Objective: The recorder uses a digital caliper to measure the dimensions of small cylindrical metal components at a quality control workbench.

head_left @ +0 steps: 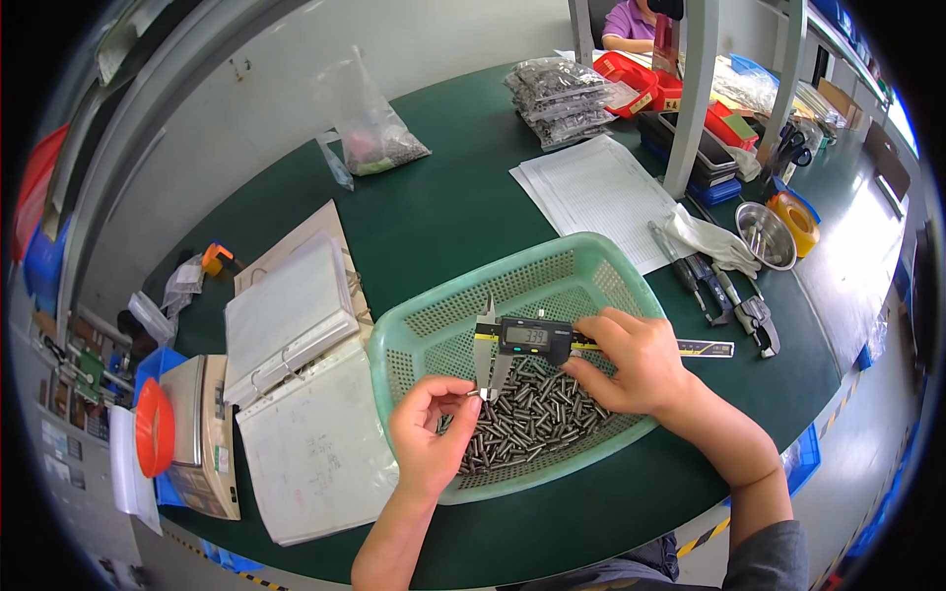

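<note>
A digital caliper [532, 338] is held over a green plastic basket [434, 315] by my right hand [636, 362], its fingers closed round the sliding body and beam. My left hand [434, 433] pinches a small metal pin [475, 393] between thumb and forefinger. The pin's end lies at the tips of the caliper jaws [490, 366]; whether both jaws touch it is too small to tell. Below, many loose metal pins [537, 419] cover the basket's floor.
An opened ring binder [291, 305] lies left of the basket, beside a weighing scale [197, 424]. Paper sheets [591, 197], a white glove [714, 239], micrometers [754, 315] and a metal bowl [766, 236] lie to the right. Bagged parts [562, 94] are stacked behind. Another person [629, 25] sits far off.
</note>
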`<state>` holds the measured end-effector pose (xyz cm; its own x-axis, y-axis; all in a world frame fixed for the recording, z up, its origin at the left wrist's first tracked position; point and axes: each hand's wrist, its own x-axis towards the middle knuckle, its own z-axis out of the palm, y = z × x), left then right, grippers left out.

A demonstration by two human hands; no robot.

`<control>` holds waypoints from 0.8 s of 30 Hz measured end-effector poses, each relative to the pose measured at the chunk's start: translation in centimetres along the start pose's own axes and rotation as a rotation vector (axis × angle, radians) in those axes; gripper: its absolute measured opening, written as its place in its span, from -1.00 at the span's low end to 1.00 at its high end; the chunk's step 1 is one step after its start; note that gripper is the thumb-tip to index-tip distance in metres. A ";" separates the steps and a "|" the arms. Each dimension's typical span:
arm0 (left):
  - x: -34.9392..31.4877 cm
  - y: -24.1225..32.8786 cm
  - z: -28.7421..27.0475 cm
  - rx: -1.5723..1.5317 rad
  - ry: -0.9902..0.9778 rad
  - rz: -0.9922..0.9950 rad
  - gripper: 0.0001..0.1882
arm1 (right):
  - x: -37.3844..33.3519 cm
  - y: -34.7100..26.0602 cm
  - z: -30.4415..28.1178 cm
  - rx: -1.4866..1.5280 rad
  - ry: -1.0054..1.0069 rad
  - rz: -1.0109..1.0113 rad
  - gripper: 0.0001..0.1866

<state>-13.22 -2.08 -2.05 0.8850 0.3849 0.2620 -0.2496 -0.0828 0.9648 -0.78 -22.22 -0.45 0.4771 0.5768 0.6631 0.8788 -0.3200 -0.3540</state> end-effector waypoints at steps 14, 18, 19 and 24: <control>0.3 0.2 -1.0 -0.258 -0.114 -0.124 -0.84 | 0.2 -0.1 -0.1 0.004 0.023 -0.002 -0.69; 0.2 0.5 -0.8 -0.251 -0.093 -0.139 -0.83 | 0.1 0.0 -0.2 -0.001 0.039 0.002 -0.68; 0.3 0.5 -0.7 -0.250 -0.095 -0.138 -0.83 | 0.1 0.0 -0.2 -0.001 0.040 0.002 -0.68; 0.1 -1.4 -1.3 0.261 -0.180 -0.207 -0.68 | 0.0 -0.1 -0.2 -0.035 0.063 -0.009 -0.67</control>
<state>-13.34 -0.71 -3.43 0.9669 0.2521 0.0387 0.0294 -0.2610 0.9649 -0.88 -22.34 -0.31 0.4663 0.5322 0.7066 0.8820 -0.3414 -0.3249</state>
